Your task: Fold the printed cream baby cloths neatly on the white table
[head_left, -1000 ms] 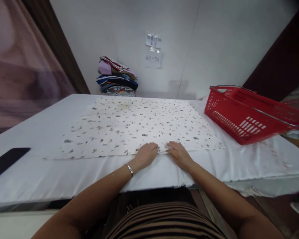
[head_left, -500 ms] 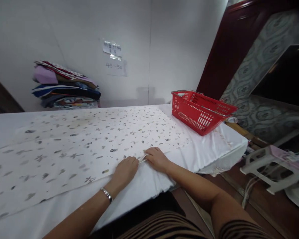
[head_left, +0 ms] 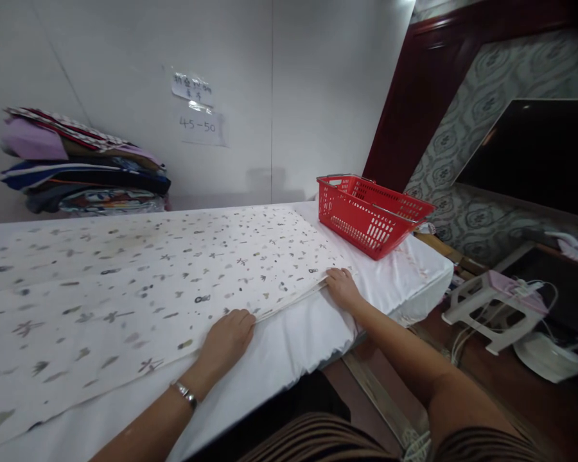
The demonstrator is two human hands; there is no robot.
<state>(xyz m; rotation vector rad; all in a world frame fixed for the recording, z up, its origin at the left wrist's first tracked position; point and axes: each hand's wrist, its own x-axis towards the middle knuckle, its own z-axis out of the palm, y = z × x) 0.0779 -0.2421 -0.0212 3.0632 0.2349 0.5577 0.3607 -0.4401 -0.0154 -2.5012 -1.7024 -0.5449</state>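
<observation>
A white cloth with small grey and brown prints (head_left: 164, 276) lies spread over the white-covered table. My left hand (head_left: 228, 337), with a silver band at the wrist, is closed on the cloth's near edge. Further right, my right hand (head_left: 341, 287) grips the same edge close to the cloth's right corner. Between the two hands the edge runs straight and slightly raised. The fingertips of both hands are partly hidden by the fabric and the hands themselves.
A red plastic basket (head_left: 373, 215) stands at the table's right end. Folded fabrics (head_left: 87, 163) are piled at the back left, against the wall. Right of the table, a white and pink stool (head_left: 498, 308) stands on the floor near a white basin (head_left: 546, 356).
My right hand has slid right along the cloth's edge, away from my left hand, and the edge between them has straightened. The view has shifted slightly to the right.
</observation>
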